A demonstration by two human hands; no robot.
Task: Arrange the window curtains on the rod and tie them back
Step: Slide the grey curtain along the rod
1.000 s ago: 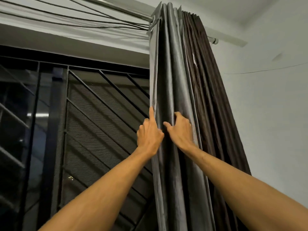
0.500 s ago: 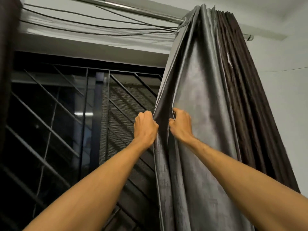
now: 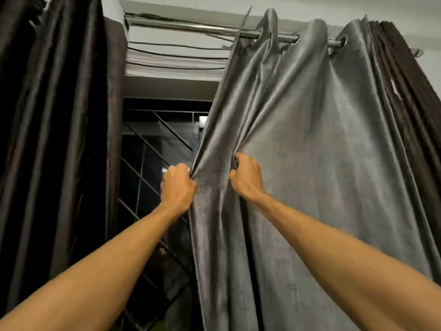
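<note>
Both hands — the left hand point(image 3: 178, 185) and right hand point(image 3: 246, 177) — are dragging the grey curtain point(image 3: 310, 144) leftward along the rod point(image 3: 191, 26), spreading its bunched folds, while a dark curtain point(image 3: 55, 115) is entering at frame left.

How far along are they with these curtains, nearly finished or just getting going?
Done: the shiny grey curtain hangs by eyelets on the steel rod, partly spread. In hand: the left hand and right hand grip folds near its edge. Left: barred window shows beside the dark brown curtain, and no tie-back is visible, so tying seems not yet begun.
</note>
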